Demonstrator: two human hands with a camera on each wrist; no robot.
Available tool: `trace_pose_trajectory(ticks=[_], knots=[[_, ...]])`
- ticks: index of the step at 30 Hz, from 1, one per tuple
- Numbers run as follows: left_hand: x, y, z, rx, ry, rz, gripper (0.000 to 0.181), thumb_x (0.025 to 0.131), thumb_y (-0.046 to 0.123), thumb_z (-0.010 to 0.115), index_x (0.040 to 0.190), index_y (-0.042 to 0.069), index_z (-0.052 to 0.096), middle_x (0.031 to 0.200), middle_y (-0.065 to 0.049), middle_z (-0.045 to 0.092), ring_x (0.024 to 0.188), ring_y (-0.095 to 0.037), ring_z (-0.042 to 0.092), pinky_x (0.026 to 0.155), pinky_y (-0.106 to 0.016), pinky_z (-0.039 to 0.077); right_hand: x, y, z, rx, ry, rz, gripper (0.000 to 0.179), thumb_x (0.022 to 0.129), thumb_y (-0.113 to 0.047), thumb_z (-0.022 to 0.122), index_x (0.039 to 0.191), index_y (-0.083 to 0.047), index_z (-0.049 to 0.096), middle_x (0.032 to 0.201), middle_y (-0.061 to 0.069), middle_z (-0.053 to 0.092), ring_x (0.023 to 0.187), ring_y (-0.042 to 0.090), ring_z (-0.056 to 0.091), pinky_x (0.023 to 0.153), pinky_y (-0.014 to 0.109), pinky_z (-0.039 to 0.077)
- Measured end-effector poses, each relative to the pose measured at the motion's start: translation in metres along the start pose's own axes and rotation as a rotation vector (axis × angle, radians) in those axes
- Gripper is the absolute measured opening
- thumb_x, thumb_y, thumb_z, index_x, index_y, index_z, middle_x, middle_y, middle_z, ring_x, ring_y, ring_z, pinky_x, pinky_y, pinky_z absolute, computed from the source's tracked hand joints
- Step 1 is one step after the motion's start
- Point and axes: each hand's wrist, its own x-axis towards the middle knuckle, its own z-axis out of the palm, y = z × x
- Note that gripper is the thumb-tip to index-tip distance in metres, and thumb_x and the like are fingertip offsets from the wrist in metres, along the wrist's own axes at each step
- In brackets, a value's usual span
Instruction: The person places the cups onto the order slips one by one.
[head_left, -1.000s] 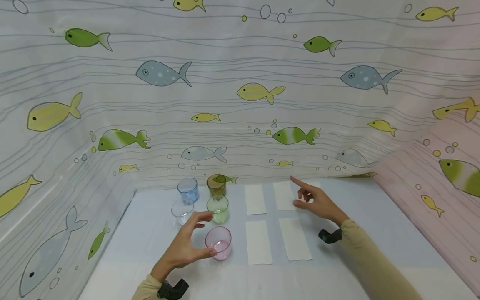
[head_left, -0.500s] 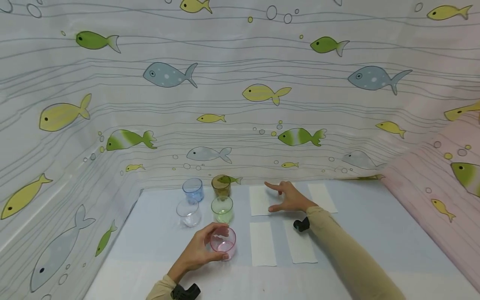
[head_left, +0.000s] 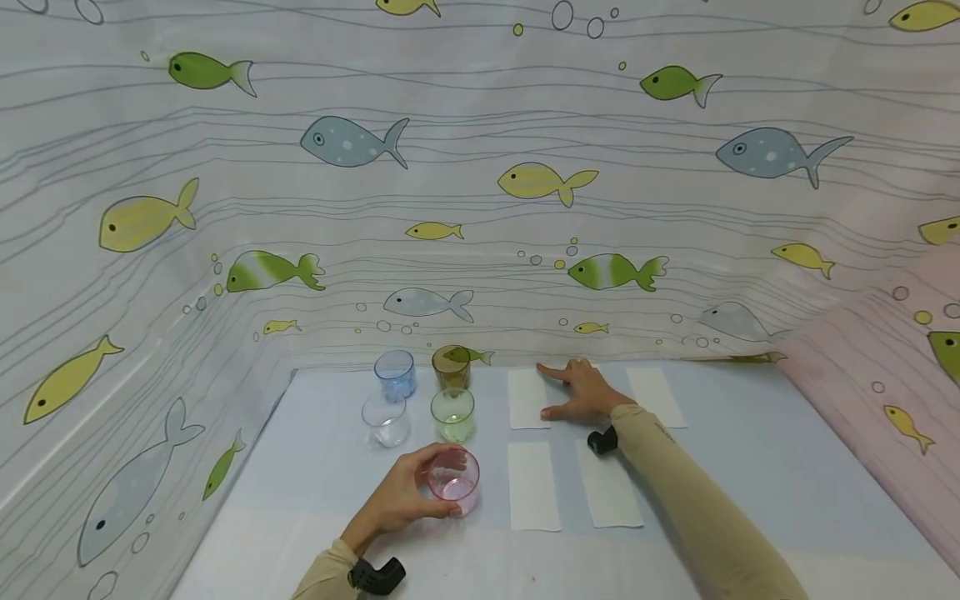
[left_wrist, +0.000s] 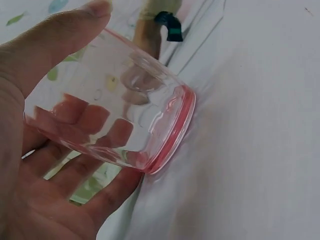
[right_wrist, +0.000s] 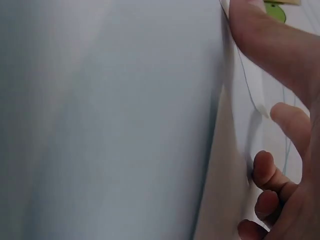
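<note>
My left hand [head_left: 405, 496] grips a pink-tinted glass tumbler [head_left: 456, 492] at the front of the group, thumb on its near side and fingers round the far side. In the left wrist view the tumbler's thick base [left_wrist: 172, 135] is close over the white table. My right hand [head_left: 588, 392] reaches over the back row of white paper sheets, index finger and thumb spread along the right edge of the leftmost sheet [head_left: 527, 404]. In the right wrist view the thumb [right_wrist: 270, 45] lies at a paper edge, and the other fingers are loosely bent.
Behind the pink tumbler stand green [head_left: 453, 421], clear [head_left: 388, 429], blue [head_left: 396, 375] and amber [head_left: 452, 371] tumblers. Other sheets lie in front [head_left: 534, 492] and at right [head_left: 656, 400]. Fish-printed curtains [head_left: 345, 208] surround the table [head_left: 750, 450].
My left hand has closed round the pink tumbler. My right hand has moved left to the leftmost back sheet and stayed there over the last half second. The head view has shifted slightly.
</note>
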Motion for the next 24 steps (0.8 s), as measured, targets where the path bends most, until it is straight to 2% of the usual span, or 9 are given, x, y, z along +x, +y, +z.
trace_pose_trajectory(ticks=[14,19,24], knots=[[-0.002,-0.005,0.002,-0.016,0.002,0.003,0.074,0.079,0.014,0.095,0.145,0.008,0.061,0.132,-0.018,0.073,0.122,-0.030,0.071,0.104,-0.027,0.056,0.003,-0.006,-0.007,-0.007,-0.099,0.053,0.101,0.077,-0.067,0.086,0.160,-0.024,0.048,0.098,0.005,0.049,0.087,0.020,0.037,0.075,0.034,0.027],[-0.003,-0.005,0.002,-0.041,0.009,-0.011,0.073,0.079,0.013,0.094,0.144,0.008,0.061,0.131,-0.018,0.073,0.122,-0.023,0.071,0.104,-0.025,0.055,0.002,-0.012,-0.009,-0.017,-0.134,0.083,0.105,0.075,-0.068,0.087,0.161,-0.026,0.046,0.103,0.006,0.049,0.090,0.020,0.038,0.077,0.035,0.028],[-0.004,-0.006,0.003,-0.061,0.023,0.005,0.073,0.078,0.009,0.094,0.143,0.005,0.062,0.131,-0.020,0.073,0.121,-0.028,0.071,0.103,-0.028,0.057,0.002,-0.009,-0.005,-0.017,-0.127,0.085,0.107,0.073,-0.069,0.088,0.161,-0.027,0.046,0.103,0.006,0.048,0.090,0.021,0.038,0.077,0.035,0.029]])
